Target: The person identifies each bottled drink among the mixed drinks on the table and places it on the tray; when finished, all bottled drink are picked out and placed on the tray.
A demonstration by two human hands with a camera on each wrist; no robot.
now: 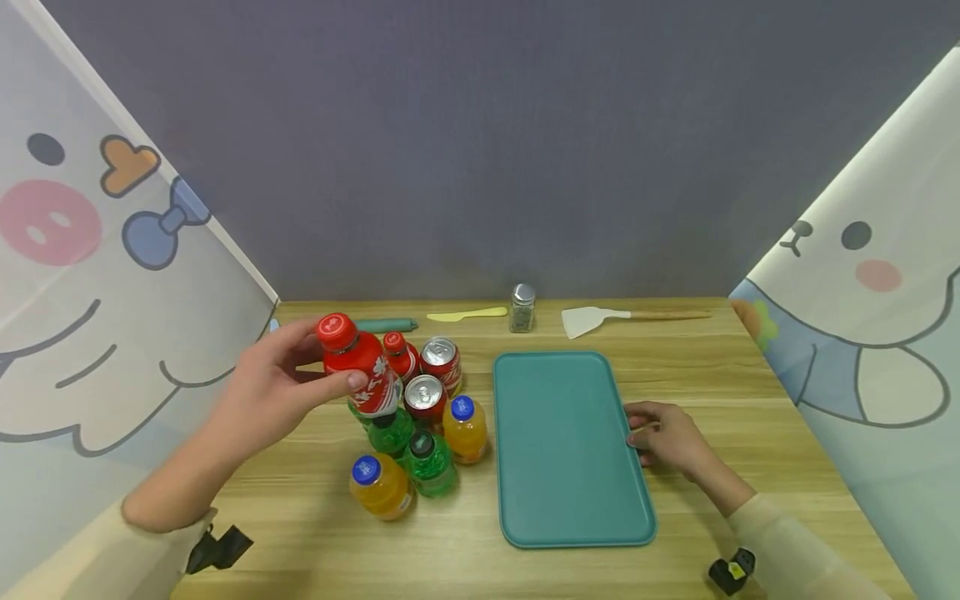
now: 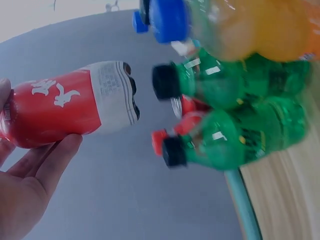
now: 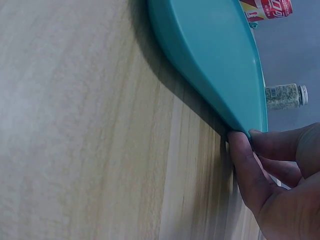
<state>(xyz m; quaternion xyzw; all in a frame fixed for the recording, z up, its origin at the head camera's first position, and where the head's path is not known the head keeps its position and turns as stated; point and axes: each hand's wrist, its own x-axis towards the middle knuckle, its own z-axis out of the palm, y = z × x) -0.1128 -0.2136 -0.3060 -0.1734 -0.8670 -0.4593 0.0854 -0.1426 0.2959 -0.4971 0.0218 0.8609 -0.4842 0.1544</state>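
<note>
A person's left hand (image 1: 281,373) held a red bottle (image 1: 365,375) in a firm grip, fingers and thumb curled round its sides, the base raised clear of the table (image 1: 300,533) at left. The right hand (image 1: 670,437), its grip narrow, pinched the right rim of a teal tray (image 1: 572,450) lying flat near the middle of the table. Beneath and just beside the lifted bottle, drinks crowded together left of the tray: at least two dark-capped green bottles, the nearer one (image 1: 432,468) between two blue-capped orange bottles, one (image 1: 382,490) to its left and the other (image 1: 465,431) to its right. On the far side of the cluster stood two red cans, one (image 1: 441,358) behind the other (image 1: 425,400), with a second red-capped bottle (image 1: 402,360) just to their left. Along the far edge, from left to right, were a teal rod-like object (image 1: 386,325), a yellow knife (image 1: 468,315), a metal-lidded shaker (image 1: 522,310) and a white spatula (image 1: 588,318) with a wooden handle. A grey panel (image 1: 495,150) rose behind, flanked by cartoon-printed walls.
</note>
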